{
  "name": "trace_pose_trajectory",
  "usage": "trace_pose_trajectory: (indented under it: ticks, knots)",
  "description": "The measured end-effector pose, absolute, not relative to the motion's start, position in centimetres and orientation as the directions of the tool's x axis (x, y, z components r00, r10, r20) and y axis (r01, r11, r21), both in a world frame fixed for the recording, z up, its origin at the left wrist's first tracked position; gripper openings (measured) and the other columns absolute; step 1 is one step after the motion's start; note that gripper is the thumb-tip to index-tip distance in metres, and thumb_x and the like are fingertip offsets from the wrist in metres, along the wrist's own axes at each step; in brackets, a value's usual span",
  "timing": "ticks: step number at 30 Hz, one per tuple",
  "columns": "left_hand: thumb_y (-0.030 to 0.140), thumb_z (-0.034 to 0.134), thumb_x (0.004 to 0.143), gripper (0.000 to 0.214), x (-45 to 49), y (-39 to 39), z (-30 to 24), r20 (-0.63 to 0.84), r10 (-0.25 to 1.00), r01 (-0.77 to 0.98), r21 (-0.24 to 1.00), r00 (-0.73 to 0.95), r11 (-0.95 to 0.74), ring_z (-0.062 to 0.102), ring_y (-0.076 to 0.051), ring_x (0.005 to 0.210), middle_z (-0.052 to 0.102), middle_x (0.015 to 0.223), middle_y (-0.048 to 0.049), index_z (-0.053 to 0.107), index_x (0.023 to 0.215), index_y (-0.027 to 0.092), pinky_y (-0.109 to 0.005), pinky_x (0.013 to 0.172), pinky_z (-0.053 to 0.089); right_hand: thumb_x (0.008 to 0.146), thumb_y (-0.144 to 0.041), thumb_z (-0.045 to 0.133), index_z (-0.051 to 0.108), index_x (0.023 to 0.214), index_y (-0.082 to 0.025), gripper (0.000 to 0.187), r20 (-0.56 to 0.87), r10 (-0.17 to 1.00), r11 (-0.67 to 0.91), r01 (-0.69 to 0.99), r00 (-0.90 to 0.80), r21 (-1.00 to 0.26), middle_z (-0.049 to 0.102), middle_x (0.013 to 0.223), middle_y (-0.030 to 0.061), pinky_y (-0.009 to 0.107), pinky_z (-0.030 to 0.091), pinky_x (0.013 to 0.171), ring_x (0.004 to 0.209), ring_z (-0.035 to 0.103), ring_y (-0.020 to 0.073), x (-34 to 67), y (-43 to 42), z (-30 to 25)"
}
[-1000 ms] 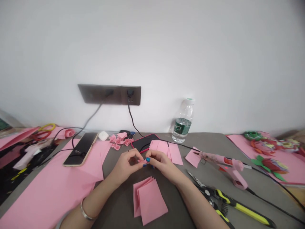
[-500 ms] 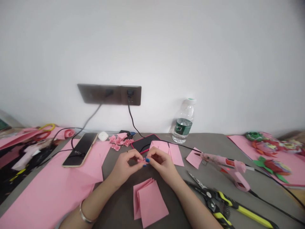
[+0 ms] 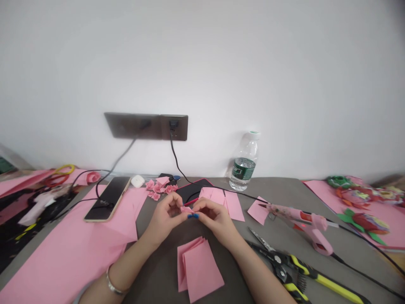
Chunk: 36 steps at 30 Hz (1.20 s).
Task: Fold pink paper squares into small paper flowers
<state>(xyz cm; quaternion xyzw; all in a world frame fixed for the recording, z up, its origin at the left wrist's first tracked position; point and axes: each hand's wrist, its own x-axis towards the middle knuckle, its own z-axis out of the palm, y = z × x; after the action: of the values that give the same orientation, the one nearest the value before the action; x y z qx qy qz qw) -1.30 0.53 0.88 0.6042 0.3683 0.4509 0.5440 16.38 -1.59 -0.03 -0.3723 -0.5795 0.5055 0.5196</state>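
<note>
My left hand (image 3: 165, 218) and my right hand (image 3: 212, 220) meet over the grey table (image 3: 164, 270), fingertips pinched together on a small folded pink paper piece (image 3: 186, 209). The right thumb nail is painted blue. Just below the hands lies a stack of pink paper squares (image 3: 198, 267). Behind the hands lie more pink squares (image 3: 225, 202) and several small finished pink paper roses (image 3: 158, 187). A bracelet sits on my left wrist.
A pink glue gun (image 3: 302, 223) and yellow-handled shears (image 3: 297, 269) lie to the right. A phone (image 3: 108, 197) on a large pink sheet (image 3: 69, 253) is at left, a dark tablet (image 3: 192, 190) and water bottle (image 3: 243, 161) at the back. Paper flowers (image 3: 360, 211) at far right.
Both hands have risen slightly and moved a little away from me, still working the small pink piece; the fingers have shifted their pinch on it.
</note>
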Motion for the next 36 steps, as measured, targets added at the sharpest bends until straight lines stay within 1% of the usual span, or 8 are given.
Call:
trace_pose_trajectory:
  ticks: [3,6,10,14,18,21,31,36]
  knots:
    - [0.023,0.073,0.073,0.023,-1.05,0.5,0.99,0.148,0.931,-0.076,0.989,0.335,-0.13,0.048,-0.011,0.066,0.048,0.072,0.0046,0.051,0.077,0.018,-0.019,0.061,0.043,0.081,-0.04,0.07,0.067,0.079,-0.019,0.021,0.186,0.968,0.164,-0.137,-0.17,-0.977,0.062,0.077,0.0026,0.029,0.045,0.067,0.072,0.057,0.0168,16.2,-1.52,-0.24]
    - [0.022,0.072,0.074,0.02,-0.88,0.44,1.0,0.155,0.933,-0.092,0.987,0.325,-0.132,0.051,-0.011,0.071,0.052,0.076,0.0034,0.054,0.082,0.018,-0.02,0.063,0.045,0.081,-0.04,0.069,0.065,0.08,-0.018,0.022,0.185,0.969,0.16,-0.152,-0.164,-0.975,0.06,0.076,0.0018,0.028,0.043,0.066,0.071,0.056,0.016,16.03,-1.47,-0.48]
    - [0.02,0.072,0.075,0.017,-1.0,0.4,0.92,0.161,0.936,-0.061,0.987,0.312,-0.15,0.053,-0.012,0.074,0.052,0.077,0.0029,0.056,0.08,0.018,-0.02,0.066,0.047,0.084,-0.035,0.066,0.065,0.083,-0.019,0.017,0.204,0.963,0.189,-0.096,-0.176,-0.977,0.06,0.081,0.0027,0.028,0.042,0.067,0.074,0.055,0.0166,16.03,-1.56,-0.67]
    - [0.021,0.07,0.077,0.014,-1.13,0.47,0.88,0.162,0.92,-0.027,0.986,0.357,-0.163,0.057,-0.014,0.081,0.057,0.083,0.0004,0.062,0.087,0.018,-0.023,0.072,0.049,0.086,-0.03,0.061,0.065,0.083,-0.019,0.012,0.24,0.957,0.238,-0.032,-0.164,-0.971,0.061,0.081,0.0034,0.028,0.042,0.068,0.076,0.055,0.0176,16.18,-1.69,-0.58]
    - [0.026,0.067,0.081,0.01,-1.13,0.52,0.91,0.145,0.902,-0.028,0.989,0.408,-0.146,0.058,-0.015,0.077,0.059,0.082,-0.0012,0.063,0.083,0.017,-0.024,0.07,0.048,0.086,-0.023,0.06,0.064,0.079,-0.019,0.009,0.295,0.946,0.303,0.04,-0.135,-0.952,0.061,0.078,0.0028,0.028,0.04,0.066,0.073,0.054,0.0171,16.26,-1.72,-0.25]
    - [0.026,0.068,0.08,0.012,-1.12,0.53,0.95,0.122,0.902,-0.016,0.992,0.414,-0.127,0.056,-0.015,0.076,0.059,0.081,-0.0014,0.063,0.081,0.016,-0.024,0.07,0.046,0.085,-0.02,0.059,0.064,0.078,-0.019,0.009,0.322,0.938,0.333,0.081,-0.125,-0.939,0.06,0.076,0.0023,0.027,0.04,0.065,0.071,0.054,0.0167,16.29,-1.69,-0.05]
    - [0.025,0.068,0.079,0.013,-0.97,0.66,0.96,0.103,0.908,-0.01,0.994,0.406,-0.108,0.053,-0.013,0.075,0.057,0.079,0.0,0.06,0.077,0.016,-0.022,0.068,0.042,0.084,-0.016,0.06,0.065,0.079,-0.019,0.008,0.332,0.934,0.345,0.094,-0.132,-0.934,0.061,0.077,0.002,0.027,0.041,0.065,0.071,0.055,0.0163,16.35,-1.59,-0.38]
    - [0.026,0.066,0.082,0.013,-1.16,0.64,0.96,0.165,0.893,-0.037,0.986,0.418,-0.164,0.053,-0.013,0.073,0.056,0.078,-0.0004,0.061,0.076,0.016,-0.023,0.069,0.043,0.085,-0.017,0.06,0.066,0.078,-0.019,0.009,0.329,0.937,0.343,0.118,-0.121,-0.932,0.062,0.076,0.0023,0.028,0.041,0.066,0.072,0.056,0.017,16.26,-1.53,-0.26]
